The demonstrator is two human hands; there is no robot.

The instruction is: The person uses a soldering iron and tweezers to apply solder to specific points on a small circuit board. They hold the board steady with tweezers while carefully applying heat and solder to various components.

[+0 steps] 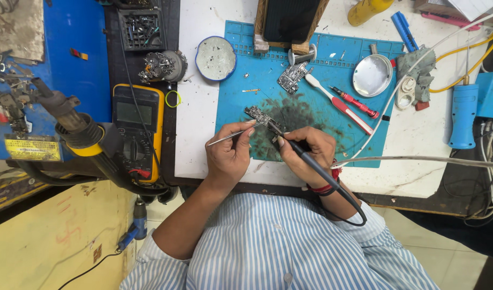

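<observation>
My L hand (229, 156), fingers pinched shut on thin metal tweezers (231, 136), tips running up-right to the small circuit board (261, 117). R hand (306, 153) clamped pen-style round a black soldering iron (300, 153), tip at the board's near end; its cord loops back over my wrist. Board lies on the blue work mat (364, 147), on a dark sooty patch, just beyond both hands.

Mid-mat: second small board (292, 77) w/ a white toothbrush (338, 103) beside it, red-handled screwdriver (355, 102) just R of that. Round silver tin lid (371, 75) at mat's far R, looks bare inside, shiny. Round blue-rimmed tin (216, 58) at mat's far L corner, holds a grey crusted residue, can't tell what. Far edge: wooden stand (289, 24) w/ dark screen.

L of mat: yellow multimeter (137, 131), hot-air handle (77, 129) across it. R side: blue tool (463, 115), yellow cables.
</observation>
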